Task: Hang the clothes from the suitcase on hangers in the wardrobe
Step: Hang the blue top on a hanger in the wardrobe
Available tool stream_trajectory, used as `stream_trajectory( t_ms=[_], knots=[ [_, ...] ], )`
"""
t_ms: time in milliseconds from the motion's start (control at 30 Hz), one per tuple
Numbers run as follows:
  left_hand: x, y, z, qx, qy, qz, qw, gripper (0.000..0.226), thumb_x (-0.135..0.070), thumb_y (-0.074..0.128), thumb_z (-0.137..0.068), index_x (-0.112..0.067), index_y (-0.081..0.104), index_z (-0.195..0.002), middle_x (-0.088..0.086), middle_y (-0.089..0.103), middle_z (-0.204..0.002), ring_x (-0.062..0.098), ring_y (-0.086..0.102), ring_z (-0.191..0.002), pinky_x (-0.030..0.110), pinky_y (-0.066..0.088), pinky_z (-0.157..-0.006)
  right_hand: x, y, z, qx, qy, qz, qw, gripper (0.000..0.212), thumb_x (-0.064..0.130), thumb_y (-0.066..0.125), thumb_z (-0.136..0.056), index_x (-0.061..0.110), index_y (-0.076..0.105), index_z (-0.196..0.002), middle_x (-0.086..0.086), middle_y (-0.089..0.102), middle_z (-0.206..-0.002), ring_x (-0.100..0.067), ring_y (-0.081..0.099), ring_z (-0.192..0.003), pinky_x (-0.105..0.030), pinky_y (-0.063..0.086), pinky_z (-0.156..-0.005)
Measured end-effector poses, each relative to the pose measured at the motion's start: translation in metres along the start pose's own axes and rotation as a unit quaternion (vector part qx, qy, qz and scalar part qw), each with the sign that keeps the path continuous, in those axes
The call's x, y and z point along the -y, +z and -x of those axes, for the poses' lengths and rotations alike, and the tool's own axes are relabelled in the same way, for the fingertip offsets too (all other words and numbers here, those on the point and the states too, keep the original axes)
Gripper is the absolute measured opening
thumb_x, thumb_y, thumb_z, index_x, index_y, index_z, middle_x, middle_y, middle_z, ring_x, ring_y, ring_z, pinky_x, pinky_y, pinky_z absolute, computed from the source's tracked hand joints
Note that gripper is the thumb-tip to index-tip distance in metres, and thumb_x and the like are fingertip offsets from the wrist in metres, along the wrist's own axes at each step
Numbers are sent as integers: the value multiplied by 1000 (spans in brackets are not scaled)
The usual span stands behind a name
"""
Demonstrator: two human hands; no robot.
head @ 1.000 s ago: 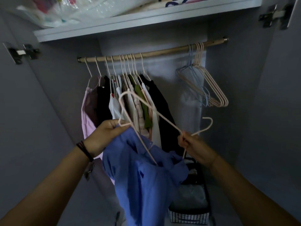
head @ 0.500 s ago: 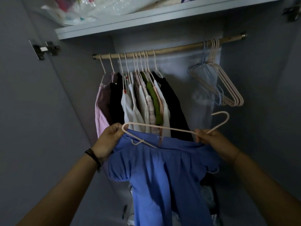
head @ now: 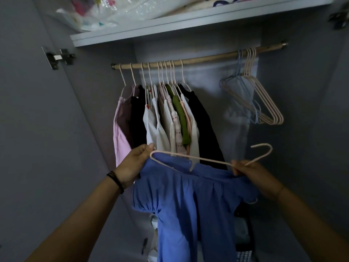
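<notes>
Head view, dim: your left hand [head: 135, 165] at 9 o'clock grips the blue dress [head: 188, 201] and the end of the pink hanger [head: 188, 156], its fingers hidden behind the cloth. Your right hand [head: 253, 174] at 3 o'clock pinches the hanger's neck. The dress's hem is cut off at 6 o'clock. Hung clothes [head: 170, 118] are on the rail [head: 198, 58] at 12 o'clock.

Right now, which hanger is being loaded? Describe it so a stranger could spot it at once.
Find the wooden rail across the wardrobe; below it, in front of the hung clothes, the left hand and right hand hold a blue garment draped on a pale pink hanger. Unlike every other hanger, its hook is off the rail, pointing right.
</notes>
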State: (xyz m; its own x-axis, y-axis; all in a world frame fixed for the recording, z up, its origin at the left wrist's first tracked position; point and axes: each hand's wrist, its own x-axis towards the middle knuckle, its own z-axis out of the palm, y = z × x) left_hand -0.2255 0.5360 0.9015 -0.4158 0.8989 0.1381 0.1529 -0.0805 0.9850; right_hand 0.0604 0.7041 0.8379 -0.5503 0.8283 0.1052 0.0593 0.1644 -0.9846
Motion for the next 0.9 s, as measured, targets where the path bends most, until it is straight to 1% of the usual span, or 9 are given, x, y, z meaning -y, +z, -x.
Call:
stream_trajectory(
  t_ms=[133,267,333,433,633,700,767,833,900],
  knots=[
    [5,-12,2,69,3,-105,992,38,-51,56,-87,-13,55,-81,3,59,-80,13,54,-79,33,44,-78,-11,0,5,-12,12,-3,1000,40,14,50,-94,5,53,-55,-10,53,-61,-5,53,-58,-19,42,-70],
    [6,-26,5,178,-11,-107,978,56,-50,77,-67,-8,60,-100,4,66,-96,12,62,-90,25,51,-81,-6,-5,6,-7,19,-15,1000,41,9,46,-96,4,50,-55,2,50,-49,1,45,-47,-9,39,-55],
    [3,-32,8,206,-14,-110,972,49,-44,79,-68,-9,66,-101,6,70,-99,14,65,-92,24,52,-79,-3,-8,6,4,27,-36,999,40,9,45,-97,2,50,-58,7,47,-43,2,43,-44,-8,37,-50],
    [-4,-29,14,146,19,-174,974,13,-39,71,-70,-30,76,-77,-5,74,-81,5,67,-77,17,50,-70,6,-11,6,6,38,-50,998,31,10,48,-94,1,55,-64,6,52,-45,0,49,-46,-9,41,-48],
    [12,-29,16,41,77,-169,982,16,-27,62,-82,-20,74,-73,10,69,-80,10,62,-77,29,51,-79,17,-20,-3,0,15,5,1000,27,13,54,-92,9,57,-65,-6,45,-62,-13,43,-64,-26,37,-62],
    [13,-23,17,17,93,-143,985,18,-21,60,-84,-20,74,-73,17,67,-81,12,62,-78,29,51,-79,19,-20,-3,-2,29,-12,1000,27,31,64,-84,15,64,-63,-6,47,-64,-12,46,-63,-26,38,-62],
    [13,-19,18,-10,100,-124,987,19,-15,59,-88,-17,74,-76,15,70,-85,14,64,-81,30,52,-83,19,-21,-1,-1,30,-11,999,45,65,77,-53,21,70,-62,-3,51,-63,-9,49,-62,-22,41,-61],
    [15,-16,17,-39,105,-126,986,26,-10,59,-89,-25,76,-76,3,73,-86,10,65,-83,26,52,-84,17,-24,-1,-11,29,-2,1000,63,77,75,-34,21,71,-64,-3,54,-63,-9,50,-63,-21,42,-61],
    [17,-16,17,-60,106,-123,985,33,-9,59,-89,-33,76,-75,-7,74,-85,5,65,-83,24,51,-85,22,-25,0,-12,30,22,999,49,62,75,-61,14,69,-65,-4,53,-61,-11,49,-62,-21,42,-58]
  ],
)
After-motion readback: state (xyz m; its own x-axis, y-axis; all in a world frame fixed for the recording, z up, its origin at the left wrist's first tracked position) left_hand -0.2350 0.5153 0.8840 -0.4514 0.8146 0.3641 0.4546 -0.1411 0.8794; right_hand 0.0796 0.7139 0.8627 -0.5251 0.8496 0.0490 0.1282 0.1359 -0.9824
